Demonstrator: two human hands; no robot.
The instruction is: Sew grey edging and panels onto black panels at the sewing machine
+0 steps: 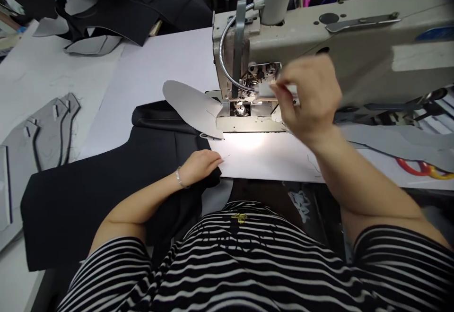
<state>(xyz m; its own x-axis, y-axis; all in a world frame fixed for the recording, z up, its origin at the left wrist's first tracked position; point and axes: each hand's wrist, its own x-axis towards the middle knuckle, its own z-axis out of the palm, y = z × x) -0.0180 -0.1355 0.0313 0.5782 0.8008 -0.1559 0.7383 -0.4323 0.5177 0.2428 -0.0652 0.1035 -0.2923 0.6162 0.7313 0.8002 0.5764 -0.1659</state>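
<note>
My left hand (202, 166), with a bracelet at its wrist, rests at the right edge of the black fabric panel (149, 156). Its thumb and fingers are pinched together, and a thin thread (227, 156) shows at their tips. My right hand (312, 94) is raised in front of the sewing machine's (298, 38) head, slightly blurred. Thumb and index finger meet in a pinch there; what they hold, if anything, I cannot make out. Below the head, a round metal part (241, 109) sits in an opening of the lit machine bed. A grey fabric piece (187, 104) lies partly over the black panel.
Grey cut pieces with black edging (53, 127) lie on the table at left. Dark and grey fabric (117, 14) is heaped at the back left. At right, scissors with red and yellow handles (418, 167) lie partly under a grey piece (397, 142).
</note>
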